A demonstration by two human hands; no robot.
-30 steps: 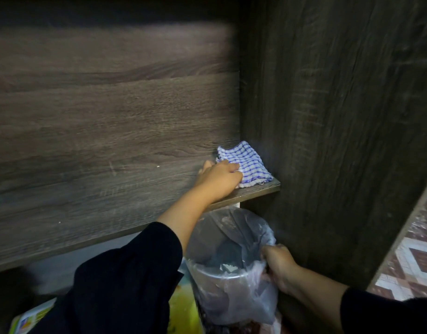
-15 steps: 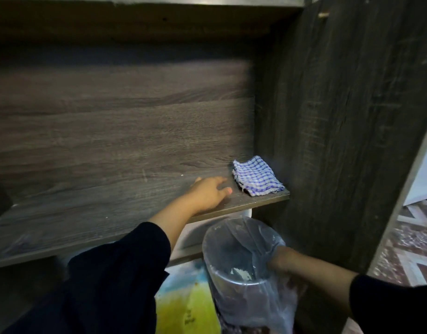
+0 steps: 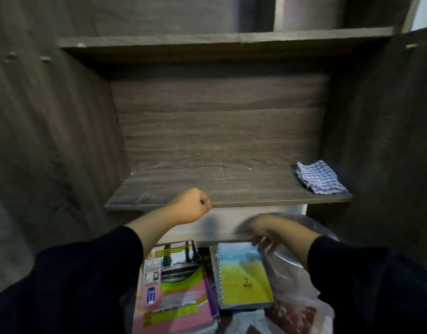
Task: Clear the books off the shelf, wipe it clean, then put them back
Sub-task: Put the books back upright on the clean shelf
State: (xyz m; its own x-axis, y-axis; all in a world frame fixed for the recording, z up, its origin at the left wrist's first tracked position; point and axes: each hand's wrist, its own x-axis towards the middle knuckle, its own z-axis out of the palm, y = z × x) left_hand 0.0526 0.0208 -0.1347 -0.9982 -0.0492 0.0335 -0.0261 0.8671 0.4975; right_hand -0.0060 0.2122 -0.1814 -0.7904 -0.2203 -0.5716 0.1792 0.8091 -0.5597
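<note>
The dark wooden shelf has no books on it. A blue-and-white checked cloth lies folded at its right end, with neither hand on it. My left hand is closed in a fist just in front of the shelf's front edge; nothing shows inside it. My right hand, blurred, reaches below the shelf and its fingers grip the clear plastic bag of a bin. Below the shelf lie a pink-and-green book and a yellow spiral notebook.
Dark wooden side panels close the shelf in on both sides, and another shelf board sits above. A crumpled plastic bag with a reddish pattern lies at the bottom right beside the notebook.
My left hand has left the cloth, pulled back off the shelf to the left and closed into a fist. The view has shifted left and back, showing the books below. The right hand stays at the bin bag.
</note>
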